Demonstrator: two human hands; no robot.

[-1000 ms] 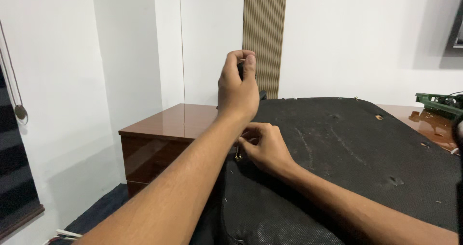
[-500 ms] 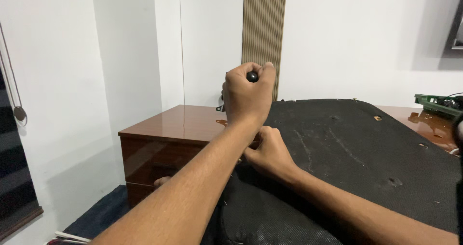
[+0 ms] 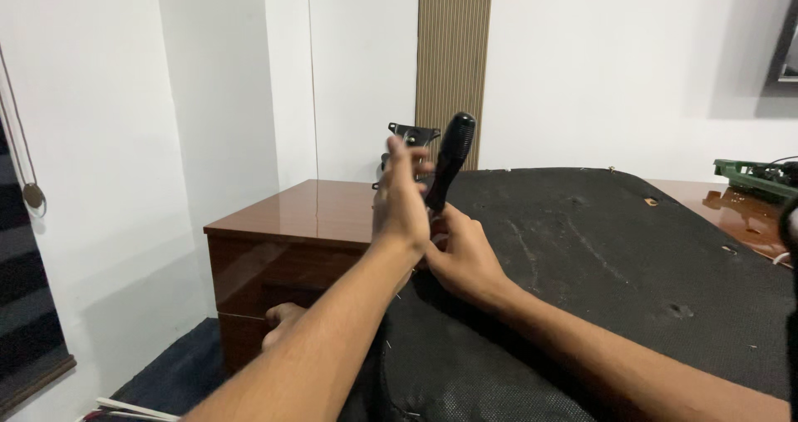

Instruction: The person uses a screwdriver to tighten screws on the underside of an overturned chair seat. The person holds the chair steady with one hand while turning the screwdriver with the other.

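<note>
**Black handle upright between two hands**

The right hand (image 3: 465,256) has its grip closed low on a black handle (image 3: 449,160), at the base where it meets the dark pad (image 3: 615,256). The handle's long axis runs nearly upright, tilted a little to the right at the rounded top, and rises straight up out of that grip. The left hand (image 3: 403,197) stands just beside the handle on its left, fingers spread and loose, touching or almost touching the shaft; I cannot tell whether it holds anything. Both hands are close, the right lower, the left level with mid-shaft.

Behind the left hand's fingers a small black metal bracket (image 3: 413,131) shows, partly covered. What the handle's lower end joins is hidden by the hands. The pad lies over a brown wooden counter (image 3: 291,214). A green board (image 3: 756,177) is cut off at the right edge.
</note>
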